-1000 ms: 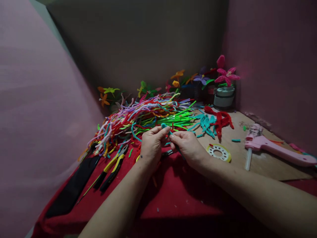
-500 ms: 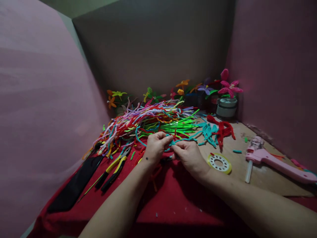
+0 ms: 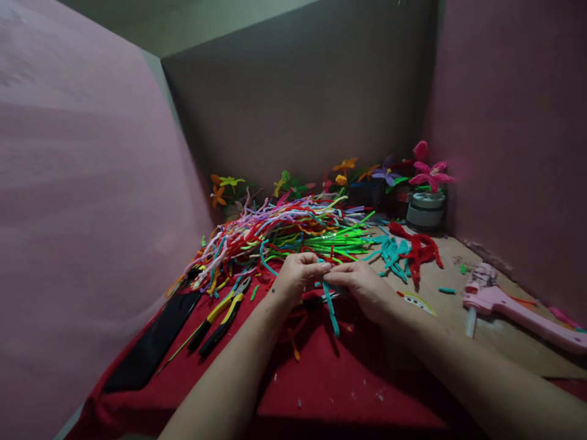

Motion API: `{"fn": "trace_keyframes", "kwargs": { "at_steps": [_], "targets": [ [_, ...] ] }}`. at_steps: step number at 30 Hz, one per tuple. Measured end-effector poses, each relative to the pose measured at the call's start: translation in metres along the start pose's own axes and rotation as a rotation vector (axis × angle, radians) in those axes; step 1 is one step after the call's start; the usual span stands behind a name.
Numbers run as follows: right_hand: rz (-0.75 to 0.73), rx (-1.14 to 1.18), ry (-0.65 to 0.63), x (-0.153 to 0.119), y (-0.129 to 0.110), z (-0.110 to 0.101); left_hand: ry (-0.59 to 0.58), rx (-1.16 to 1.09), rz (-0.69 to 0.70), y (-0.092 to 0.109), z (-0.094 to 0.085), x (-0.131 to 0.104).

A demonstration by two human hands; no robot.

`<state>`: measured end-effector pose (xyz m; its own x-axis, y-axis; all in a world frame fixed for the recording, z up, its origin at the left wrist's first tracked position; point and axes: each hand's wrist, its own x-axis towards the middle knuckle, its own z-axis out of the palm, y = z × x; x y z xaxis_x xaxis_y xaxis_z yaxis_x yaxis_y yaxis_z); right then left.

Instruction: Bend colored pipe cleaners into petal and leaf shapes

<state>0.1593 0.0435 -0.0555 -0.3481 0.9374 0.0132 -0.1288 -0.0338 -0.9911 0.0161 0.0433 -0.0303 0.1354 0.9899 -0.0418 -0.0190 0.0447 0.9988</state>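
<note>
Head view: the left hand [image 3: 298, 273] and right hand [image 3: 362, 284] are pinching 1 teal fuzzy stem [image 3: 331, 310] — fingertips narrow, almost meeting — and its free end is hanging over the red cloth [image 3: 321, 382] at centre. Pliers [image 3: 232, 312] are lying left, a pink glue gun [image 3: 509, 305] is resting right, and a multicoloured stem pile [image 3: 270, 223] is sprawling on the far side.

This looks like a craft corner: a big heap of fuzzy sticks [image 3: 275, 221], pliers [image 3: 225, 319] on the left, a glue gun [image 3: 518, 313] right, fuzzy flowers [image 3: 431, 176] far back.
</note>
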Motion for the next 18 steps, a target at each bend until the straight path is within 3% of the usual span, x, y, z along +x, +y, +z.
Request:
{"fn": "trace_keyframes", "kwargs": {
  "at_steps": [5, 9, 13, 18],
  "targets": [
    [0.080, 0.249, -0.036, 0.004, -0.005, 0.000, -0.002, -0.054, 0.062, -0.002, 0.003, 0.000],
    [0.204, 0.505, 0.102, 0.005, -0.017, -0.001, 0.074, -0.123, 0.137, 0.000, 0.005, 0.001],
    [0.229, 0.565, 0.174, 0.010, -0.020, -0.006, 0.052, 0.004, 0.190, 0.000, 0.009, 0.001],
    [0.217, 0.622, 0.167, 0.013, -0.017, -0.011, 0.045, 0.083, 0.337, -0.002, 0.014, -0.004]
  ]
}}
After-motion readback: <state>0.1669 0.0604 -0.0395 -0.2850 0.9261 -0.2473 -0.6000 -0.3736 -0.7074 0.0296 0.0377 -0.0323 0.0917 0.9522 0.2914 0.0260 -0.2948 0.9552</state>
